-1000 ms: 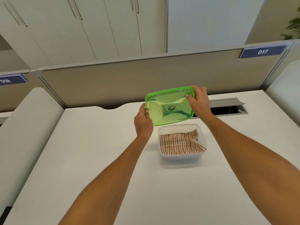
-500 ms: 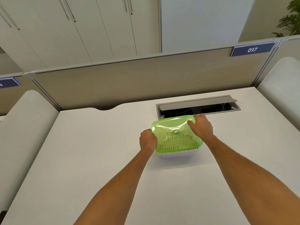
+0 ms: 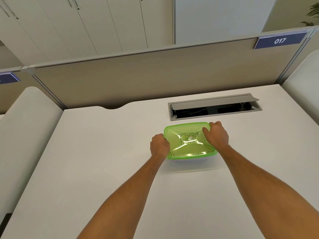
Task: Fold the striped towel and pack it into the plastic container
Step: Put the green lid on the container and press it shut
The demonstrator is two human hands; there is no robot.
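Note:
A translucent green lid (image 3: 189, 141) lies flat on top of the clear plastic container (image 3: 193, 159), of which only a thin strip of the front wall shows below the lid. The striped towel is inside and shows only as faint dark stripes through the lid's front edge. My left hand (image 3: 159, 145) grips the lid's left edge with the fingers curled. My right hand (image 3: 215, 135) presses on the lid's far right corner, fingers closed over the rim.
The white desk (image 3: 103, 161) spreads wide on all sides of the container. Just behind the container an open grey cable hatch (image 3: 214, 107) is sunk into the desk. A beige partition (image 3: 138, 75) bounds the far edge. White rounded dividers stand left and right.
The lid was held tilted in the air above the open container with the towel visible. It has come down onto the container and now lies flat, with both hands still on it.

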